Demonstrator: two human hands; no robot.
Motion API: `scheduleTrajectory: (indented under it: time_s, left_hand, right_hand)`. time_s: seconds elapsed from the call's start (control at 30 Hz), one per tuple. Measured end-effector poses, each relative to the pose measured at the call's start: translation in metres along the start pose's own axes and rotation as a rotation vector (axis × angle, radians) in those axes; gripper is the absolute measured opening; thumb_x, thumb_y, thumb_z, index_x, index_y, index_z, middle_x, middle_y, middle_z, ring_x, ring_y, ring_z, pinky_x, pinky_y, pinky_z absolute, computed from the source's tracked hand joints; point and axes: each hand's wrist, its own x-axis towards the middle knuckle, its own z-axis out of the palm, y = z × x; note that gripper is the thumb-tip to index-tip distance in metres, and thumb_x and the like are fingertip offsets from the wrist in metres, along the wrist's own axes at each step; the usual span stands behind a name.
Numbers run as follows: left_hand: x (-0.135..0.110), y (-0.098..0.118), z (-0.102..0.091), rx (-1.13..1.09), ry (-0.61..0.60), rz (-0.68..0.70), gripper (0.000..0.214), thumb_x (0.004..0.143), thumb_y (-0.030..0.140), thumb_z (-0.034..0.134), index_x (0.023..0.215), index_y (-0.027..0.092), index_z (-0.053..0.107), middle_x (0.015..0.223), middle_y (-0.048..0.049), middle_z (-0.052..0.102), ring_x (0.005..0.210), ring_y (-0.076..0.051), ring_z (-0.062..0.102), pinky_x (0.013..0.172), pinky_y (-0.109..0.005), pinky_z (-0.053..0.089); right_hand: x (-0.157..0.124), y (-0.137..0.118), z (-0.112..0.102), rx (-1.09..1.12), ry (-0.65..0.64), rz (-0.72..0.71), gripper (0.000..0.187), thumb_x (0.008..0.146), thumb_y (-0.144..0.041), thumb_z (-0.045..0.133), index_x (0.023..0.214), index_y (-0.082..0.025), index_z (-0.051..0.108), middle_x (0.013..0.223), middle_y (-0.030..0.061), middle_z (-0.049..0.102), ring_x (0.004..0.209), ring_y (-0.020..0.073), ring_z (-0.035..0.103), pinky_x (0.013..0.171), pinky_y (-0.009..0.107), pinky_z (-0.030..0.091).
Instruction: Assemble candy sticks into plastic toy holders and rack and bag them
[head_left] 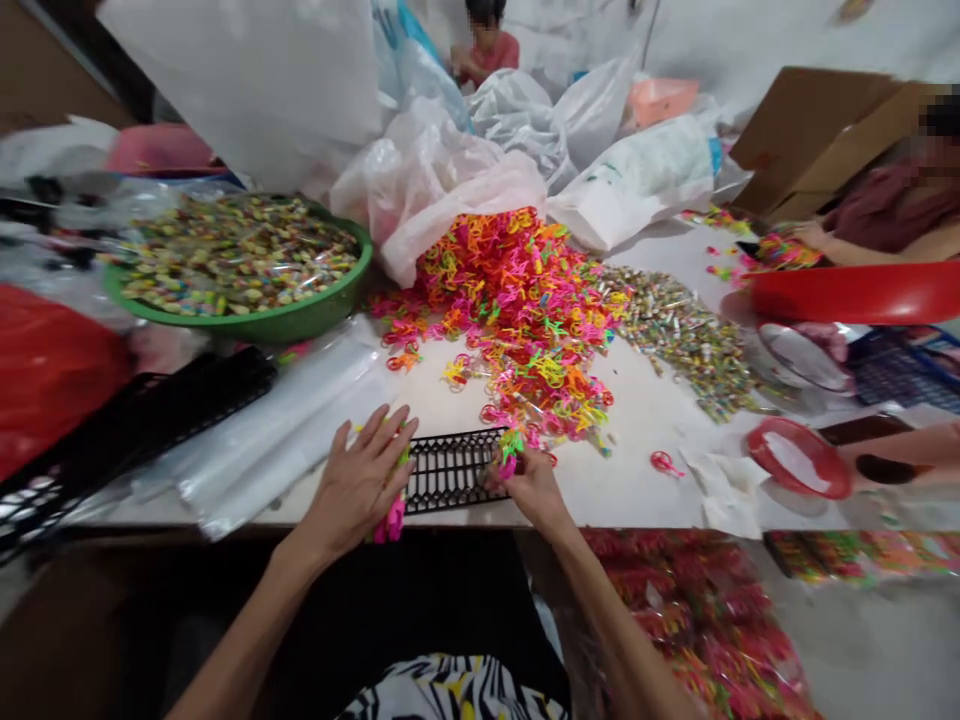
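A black plastic lattice rack (pixel 456 472) lies at the table's front edge between my hands. My left hand (pixel 366 478) rests over its left end, fingers stretched out, on top of pink and green plastic pieces (pixel 393 520). At the right end, my right hand (pixel 534 488) is closed around a few small green and pink plastic pieces (pixel 511 450); their exact shape is hard to make out. Just beyond the rack spreads a big heap of bright small plastic pieces (pixel 525 300), some with round ring-like parts, in pink, orange, yellow and green.
Left stands a green basin (pixel 300 318) of small wrapped items, with clear plastic sleeves (pixel 277 430) and black racks (pixel 172 410) nearby. Small multicoloured items (pixel 675 330) lie right of the heap. A red dish (pixel 799 458) stands farther right. Two other people sit across and right.
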Motion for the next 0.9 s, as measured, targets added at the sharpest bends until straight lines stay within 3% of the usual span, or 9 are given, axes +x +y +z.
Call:
scheduleTrajectory:
  time_s: [0.13,0.23,0.4,0.63,0.83,0.9]
  left_hand:
    - [-0.001,0.000,-0.003,0.007,-0.027,-0.002,0.047,0.088,0.033,0.031,0.133,0.021,0.036,0.142,-0.0055,0.032,0.131,-0.027,0.025,0.100,-0.050,0.024]
    - [-0.001,-0.001,-0.004,0.001,-0.017,0.004,0.048,0.087,0.032,0.033,0.134,0.022,0.034,0.143,-0.0051,0.031,0.131,-0.027,0.025,0.100,-0.050,0.024]
    - [-0.001,-0.002,-0.004,-0.006,-0.020,0.001,0.049,0.087,0.032,0.034,0.135,0.022,0.033,0.143,-0.0046,0.031,0.131,-0.027,0.025,0.101,-0.051,0.022]
    - [-0.001,-0.002,-0.004,-0.020,-0.049,-0.014,0.054,0.087,0.034,0.033,0.138,0.020,0.025,0.144,-0.0042,0.028,0.133,-0.026,0.021,0.103,-0.050,0.017]
    - [0.001,-0.002,-0.004,-0.031,-0.042,-0.006,0.056,0.088,0.038,0.033,0.140,0.025,0.018,0.146,-0.0030,0.022,0.133,-0.027,0.021,0.102,-0.049,0.018]
    - [0.001,-0.003,-0.002,-0.024,-0.040,0.000,0.055,0.088,0.038,0.032,0.140,0.026,0.018,0.146,-0.0026,0.022,0.132,-0.027,0.022,0.101,-0.050,0.019]
  right_hand:
    - [0.032,0.004,0.062,0.011,-0.073,-0.107,0.005,0.067,-0.022,0.054,0.069,-0.018,0.053,0.061,-0.0030,0.055,0.056,0.0117,0.051,0.054,0.023,0.044]
    - [0.053,0.002,0.082,-0.073,-0.127,-0.185,0.005,0.067,-0.019,0.052,0.069,-0.017,0.057,0.061,-0.0029,0.055,0.059,0.0116,0.050,0.056,0.022,0.042]
    - [0.060,-0.004,0.076,-0.349,-0.203,-0.302,0.010,0.065,-0.009,0.051,0.061,-0.017,0.057,0.064,-0.0013,0.054,0.066,0.0129,0.049,0.062,0.022,0.038]
    - [0.062,-0.015,0.078,-0.689,-0.297,-0.367,0.011,0.067,-0.006,0.048,0.067,-0.016,0.053,0.068,0.0003,0.053,0.063,0.0124,0.046,0.059,0.022,0.034]
    - [0.060,-0.020,0.079,-0.793,-0.379,-0.500,0.017,0.071,-0.011,0.047,0.085,-0.016,0.056,0.087,0.0052,0.058,0.073,0.0151,0.051,0.064,0.024,0.036]
    - [0.059,-0.020,0.076,-0.771,-0.395,-0.488,0.015,0.071,-0.011,0.047,0.082,-0.016,0.057,0.082,0.0042,0.059,0.070,0.0149,0.052,0.063,0.023,0.037]
